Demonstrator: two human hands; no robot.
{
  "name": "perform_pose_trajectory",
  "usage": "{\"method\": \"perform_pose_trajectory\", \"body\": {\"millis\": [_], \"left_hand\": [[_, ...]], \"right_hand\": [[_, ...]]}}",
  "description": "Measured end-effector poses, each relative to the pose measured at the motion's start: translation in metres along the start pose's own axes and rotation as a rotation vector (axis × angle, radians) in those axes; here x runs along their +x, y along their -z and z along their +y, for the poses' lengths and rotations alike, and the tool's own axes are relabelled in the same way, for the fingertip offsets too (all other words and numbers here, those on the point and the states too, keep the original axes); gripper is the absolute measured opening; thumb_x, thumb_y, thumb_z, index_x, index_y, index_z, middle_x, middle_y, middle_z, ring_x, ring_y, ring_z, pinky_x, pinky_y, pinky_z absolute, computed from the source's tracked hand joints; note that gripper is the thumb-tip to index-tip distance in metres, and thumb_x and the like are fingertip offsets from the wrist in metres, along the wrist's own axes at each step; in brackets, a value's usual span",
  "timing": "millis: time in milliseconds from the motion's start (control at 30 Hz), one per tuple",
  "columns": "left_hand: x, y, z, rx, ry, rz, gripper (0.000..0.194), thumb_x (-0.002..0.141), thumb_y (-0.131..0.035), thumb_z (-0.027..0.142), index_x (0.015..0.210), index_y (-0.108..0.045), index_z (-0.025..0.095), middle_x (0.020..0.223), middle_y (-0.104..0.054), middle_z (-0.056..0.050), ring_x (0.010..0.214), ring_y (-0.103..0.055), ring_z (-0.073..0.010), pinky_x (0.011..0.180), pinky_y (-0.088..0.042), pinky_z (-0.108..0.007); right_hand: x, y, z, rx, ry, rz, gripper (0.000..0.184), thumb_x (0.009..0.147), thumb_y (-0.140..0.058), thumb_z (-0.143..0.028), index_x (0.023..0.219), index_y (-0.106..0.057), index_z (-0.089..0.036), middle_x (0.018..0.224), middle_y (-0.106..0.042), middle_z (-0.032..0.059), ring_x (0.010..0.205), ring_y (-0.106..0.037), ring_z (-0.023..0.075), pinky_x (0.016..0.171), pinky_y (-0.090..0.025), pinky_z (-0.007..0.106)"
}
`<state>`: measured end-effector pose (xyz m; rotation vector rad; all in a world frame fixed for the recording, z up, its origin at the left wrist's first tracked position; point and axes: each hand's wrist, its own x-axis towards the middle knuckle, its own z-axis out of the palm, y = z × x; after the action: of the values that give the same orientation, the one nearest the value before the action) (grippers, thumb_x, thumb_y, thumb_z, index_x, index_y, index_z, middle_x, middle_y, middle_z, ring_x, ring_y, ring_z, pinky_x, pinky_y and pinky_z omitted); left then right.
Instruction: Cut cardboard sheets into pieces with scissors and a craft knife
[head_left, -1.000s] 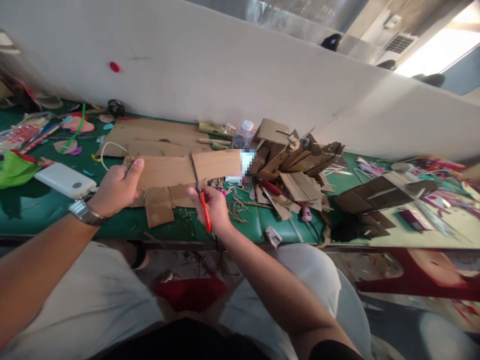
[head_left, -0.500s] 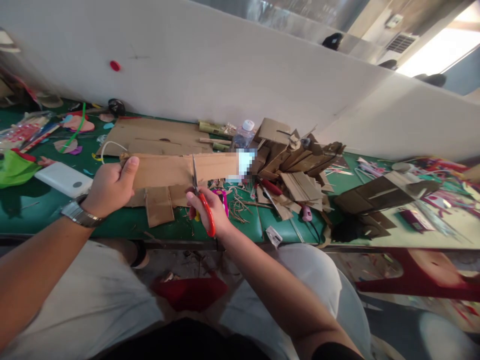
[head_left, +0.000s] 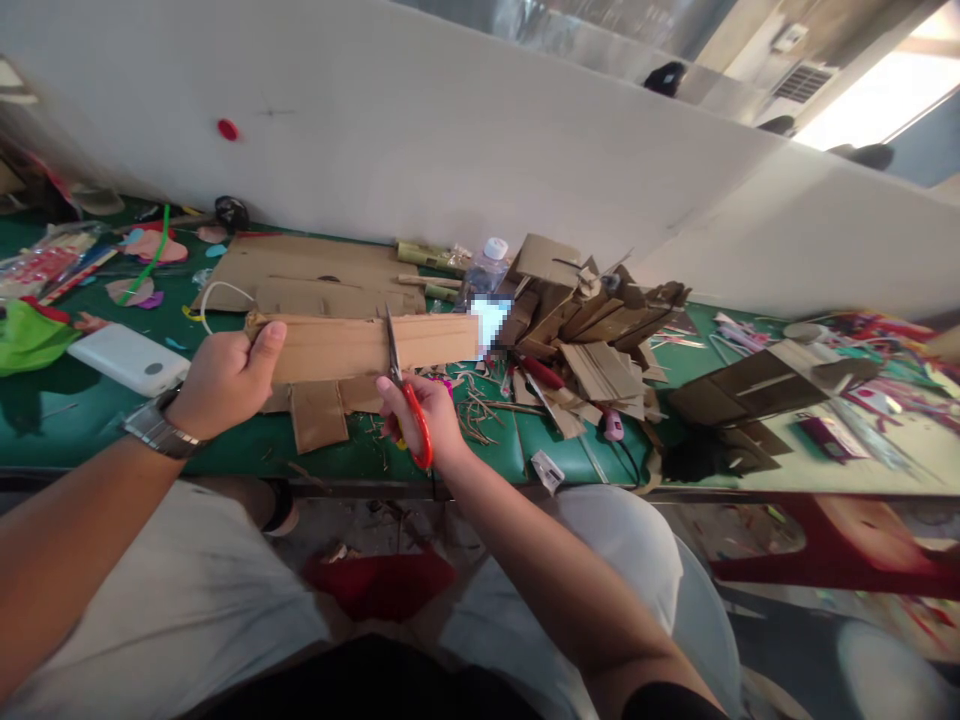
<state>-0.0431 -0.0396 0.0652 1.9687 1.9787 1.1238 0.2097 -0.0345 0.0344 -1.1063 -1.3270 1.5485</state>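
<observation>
A long, narrow cardboard strip point(head_left: 330, 348) stretches across in front of me. My left hand point(head_left: 229, 375) pinches its left end, thumb on top, with a metal watch on the wrist. In my right hand point(head_left: 431, 415) are scissors point(head_left: 418, 425) with orange-red handles. Their upper blade lies over the strip near its middle and points away from me; the lower blade is hidden. Beneath the strip rest a smaller cardboard piece point(head_left: 319, 412) and a large flat cardboard sheet point(head_left: 315, 262).
A white power bank point(head_left: 127, 360) lies left of my left hand. Behind the strip stand a clear bottle point(head_left: 487, 268) and bamboo pieces point(head_left: 427, 255). A cardboard construction point(head_left: 551, 265), cardboard offcuts point(head_left: 604, 380) and a pink glue gun point(head_left: 613, 427) are to the right on the green table point(head_left: 495, 465).
The strip's right part has swung slightly toward me and now lines up with the left part. My left hand has shifted a little right; the scissors still cross the strip.
</observation>
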Motion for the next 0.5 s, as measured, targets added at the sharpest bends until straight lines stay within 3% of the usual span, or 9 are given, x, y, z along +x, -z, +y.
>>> {"method": "perform_pose_trajectory", "body": {"millis": [500], "left_hand": [[-0.0009,0.0002,0.0026,-0.175,0.255,-0.054,0.069,0.096,-0.043,0.064,0.039,-0.048,0.026,0.031,-0.049,-0.006,0.03,-0.053,-0.0178,0.033,-0.038,-0.026]], "right_hand": [[0.0001,0.0022,-0.0011,-0.023,-0.005,0.015,0.056,0.073,-0.083,-0.073,0.081,-0.063,-0.021,0.053,-0.054,-0.0067,0.037,-0.051,0.0102,0.033,-0.037,0.02]]}}
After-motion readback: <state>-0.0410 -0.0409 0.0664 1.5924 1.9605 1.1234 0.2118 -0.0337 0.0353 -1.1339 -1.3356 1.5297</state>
